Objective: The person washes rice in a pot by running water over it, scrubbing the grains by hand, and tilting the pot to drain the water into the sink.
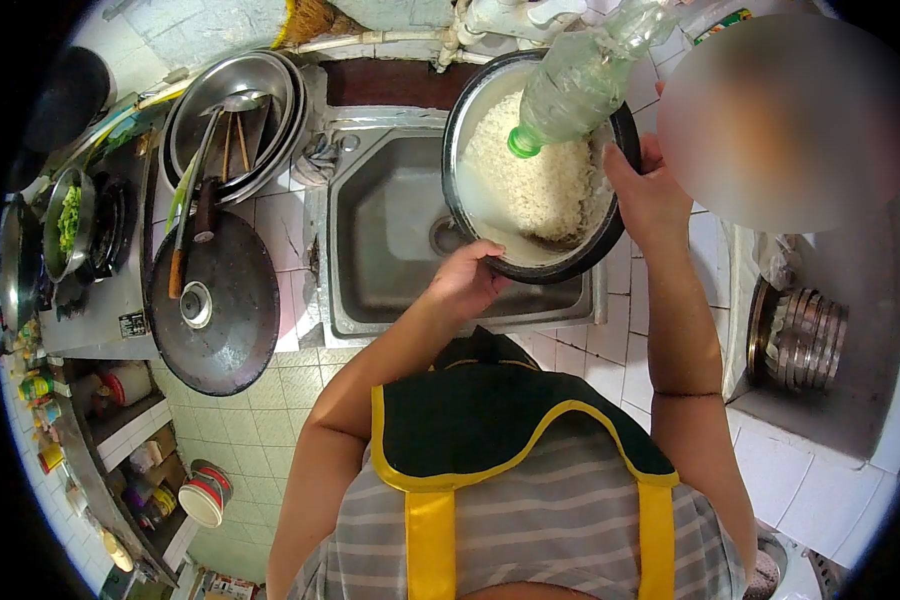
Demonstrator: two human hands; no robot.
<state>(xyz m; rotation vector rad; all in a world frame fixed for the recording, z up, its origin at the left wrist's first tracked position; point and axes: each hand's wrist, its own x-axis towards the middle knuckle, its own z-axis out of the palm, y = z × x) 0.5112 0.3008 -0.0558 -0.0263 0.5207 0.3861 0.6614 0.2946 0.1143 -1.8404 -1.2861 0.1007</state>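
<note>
A dark-rimmed pot (pixel 457 125) with white rice (pixel 525 190) in cloudy water is held over the right side of the steel sink (pixel 375 200). My left hand (pixel 467 283) grips its near rim, thumb on top. On the pot's right side, my right hand (pixel 648 195) is closed around the rim, thumb over the edge. A clear plastic bottle (pixel 575 90) with a green neck points down over the rice, just below the taps. Neither hand touches the bottle. The fingers beneath the pot are partly hidden.
Left of the sink stand nested metal basins (pixel 185 110) holding a ladle and chopsticks. A large dark lid (pixel 220 340) overhangs the counter edge. Chopped greens fill a metal bowl (pixel 68 225) farther left. Stacked steel rings (pixel 805 340) stand at right. A blurred round patch covers the upper right.
</note>
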